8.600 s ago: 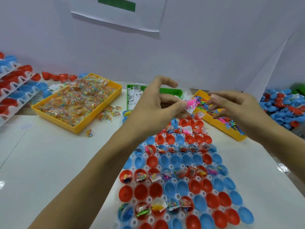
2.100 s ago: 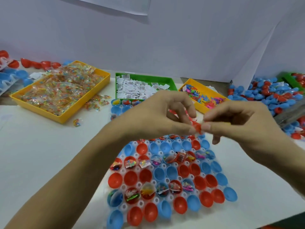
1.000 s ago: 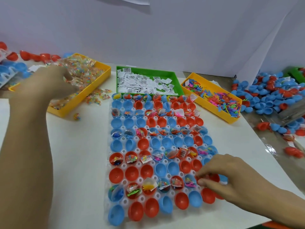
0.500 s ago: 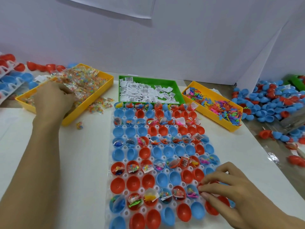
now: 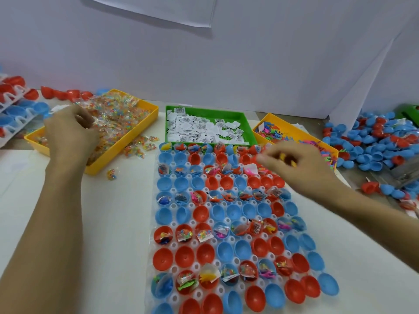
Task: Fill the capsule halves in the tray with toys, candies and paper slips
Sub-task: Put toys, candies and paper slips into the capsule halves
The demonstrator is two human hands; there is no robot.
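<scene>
Red and blue plastic capsule halves (image 5: 205, 254) sit in rows in a clear plastic tray (image 5: 231, 241) on the white bench (image 5: 108, 223), alternate rows already holding toys, candies and slips. The left hand (image 5: 70, 132), fingers curled, reaches into the yellow bin of wrapped candies (image 5: 118, 118). The right hand (image 5: 301, 164), blurred, hovers over the tray's far right corner, fingers curled around small yellow pieces. Beyond lie a green bin of paper slips (image 5: 206, 128) and a yellow bin of toys (image 5: 294, 134).
</scene>
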